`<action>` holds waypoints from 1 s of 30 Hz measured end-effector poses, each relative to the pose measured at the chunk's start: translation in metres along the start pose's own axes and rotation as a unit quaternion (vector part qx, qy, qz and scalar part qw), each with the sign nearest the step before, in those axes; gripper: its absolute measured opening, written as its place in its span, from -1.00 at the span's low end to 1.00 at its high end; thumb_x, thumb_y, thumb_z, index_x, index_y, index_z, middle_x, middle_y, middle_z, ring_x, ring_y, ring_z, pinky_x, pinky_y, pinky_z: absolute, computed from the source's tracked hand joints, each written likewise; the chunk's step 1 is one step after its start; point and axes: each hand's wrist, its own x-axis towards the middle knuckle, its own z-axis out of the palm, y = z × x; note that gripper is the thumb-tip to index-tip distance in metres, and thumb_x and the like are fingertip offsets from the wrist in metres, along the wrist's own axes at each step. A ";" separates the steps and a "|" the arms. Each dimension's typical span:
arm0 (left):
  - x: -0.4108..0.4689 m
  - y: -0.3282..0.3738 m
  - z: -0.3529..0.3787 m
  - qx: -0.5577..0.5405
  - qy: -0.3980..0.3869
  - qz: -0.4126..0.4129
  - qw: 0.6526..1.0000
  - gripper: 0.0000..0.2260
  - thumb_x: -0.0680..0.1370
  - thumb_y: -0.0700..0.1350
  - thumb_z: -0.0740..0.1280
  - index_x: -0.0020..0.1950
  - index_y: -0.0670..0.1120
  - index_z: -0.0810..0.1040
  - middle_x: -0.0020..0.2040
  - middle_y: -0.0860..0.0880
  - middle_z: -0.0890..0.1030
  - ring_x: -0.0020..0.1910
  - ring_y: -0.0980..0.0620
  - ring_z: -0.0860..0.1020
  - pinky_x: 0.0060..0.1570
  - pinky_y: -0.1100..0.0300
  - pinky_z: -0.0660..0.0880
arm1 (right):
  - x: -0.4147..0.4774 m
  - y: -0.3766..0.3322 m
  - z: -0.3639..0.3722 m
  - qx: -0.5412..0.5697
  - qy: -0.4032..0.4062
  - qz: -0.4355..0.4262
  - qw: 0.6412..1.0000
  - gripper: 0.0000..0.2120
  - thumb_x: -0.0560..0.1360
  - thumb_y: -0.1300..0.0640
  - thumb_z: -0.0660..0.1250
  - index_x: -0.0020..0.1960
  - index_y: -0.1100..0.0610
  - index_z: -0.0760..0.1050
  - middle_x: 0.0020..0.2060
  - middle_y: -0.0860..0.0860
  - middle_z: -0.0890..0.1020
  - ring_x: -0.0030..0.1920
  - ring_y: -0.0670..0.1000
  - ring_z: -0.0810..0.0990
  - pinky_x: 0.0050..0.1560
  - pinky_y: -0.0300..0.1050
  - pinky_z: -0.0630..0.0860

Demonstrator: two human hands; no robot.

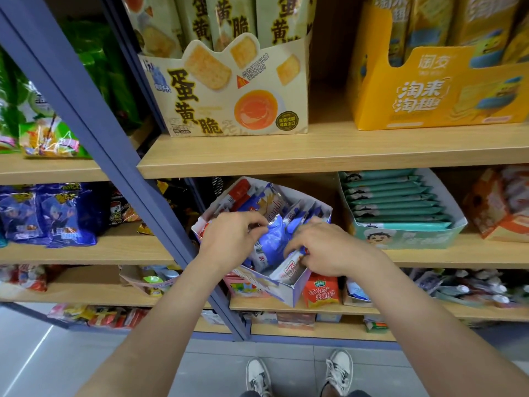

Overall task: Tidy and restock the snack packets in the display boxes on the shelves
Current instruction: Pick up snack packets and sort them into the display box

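A blue-and-white display box (289,292) juts out over the edge of the middle shelf, tilted toward me, with several blue, white and red snack packets standing in it. My left hand (229,237) pinches the top edge of a blue packet (272,239) at the box's middle. My right hand (326,250) curls its fingers round a white packet with red print (289,267) near the box's front corner. Both hands reach down into the box, close together.
A teal display box (406,239) of green packets stands to the right on the same wooden shelf (458,255). Above are a cream egg-yolk cracker box (229,90) and a yellow box (440,90). A slanting blue upright (120,179) divides the bays. My shoes (300,373) are on the tiled floor.
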 end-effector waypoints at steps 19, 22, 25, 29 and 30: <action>-0.005 0.005 -0.002 -0.084 -0.010 -0.010 0.996 -0.70 0.37 -0.27 0.48 -0.13 0.12 0.54 0.00 0.05 0.51 -0.08 0.22 0.45 -0.16 0.49 0.30 | -0.016 -0.013 0.071 0.189 0.293 0.124 0.929 -0.46 0.43 0.00 0.46 0.38 -0.05 0.44 0.46 0.04 0.19 0.46 0.05 0.05 0.38 -0.06 0.24; -0.004 0.016 -0.020 -0.123 -0.039 -0.011 0.992 -0.64 0.35 -0.34 0.43 -0.08 0.13 0.57 -0.05 0.06 0.51 -0.29 0.20 0.46 -0.35 0.48 0.33 | -0.017 -0.017 0.074 0.241 0.307 0.149 0.909 -0.35 0.39 0.16 0.47 0.43 -0.05 0.34 0.49 0.00 0.11 0.47 0.06 0.05 0.30 -0.19 0.17; 0.003 0.033 -0.025 -0.074 -0.118 0.010 0.990 -0.70 0.37 -0.30 0.43 -0.01 0.05 0.61 -0.30 0.12 0.52 -0.52 0.21 0.41 -0.52 0.43 0.28 | -0.015 -0.018 0.080 0.278 0.325 0.157 0.890 -0.31 0.35 0.22 0.48 0.43 0.01 0.33 0.48 -0.01 0.14 0.46 0.06 0.11 0.27 -0.24 0.15; 0.012 0.045 -0.033 -0.077 -0.162 0.024 0.983 -0.72 0.37 -0.30 0.44 0.00 0.00 0.63 -0.47 -0.06 0.49 -0.59 0.17 0.37 -0.54 0.37 0.27 | -0.014 -0.017 0.084 0.308 0.339 0.153 0.876 -0.28 0.35 0.22 0.48 0.45 0.05 0.32 0.47 -0.05 0.15 0.46 0.00 0.16 0.37 -0.16 0.28; 0.014 0.046 -0.035 -0.084 -0.164 0.027 0.982 -0.71 0.37 -0.30 0.44 0.00 0.01 0.63 -0.44 -0.11 0.53 -0.57 0.15 0.38 -0.52 0.34 0.29 | -0.014 -0.017 0.083 0.313 0.338 0.150 0.875 -0.28 0.36 0.21 0.48 0.46 0.06 0.31 0.47 -0.07 0.15 0.46 -0.03 0.18 0.37 -0.15 0.32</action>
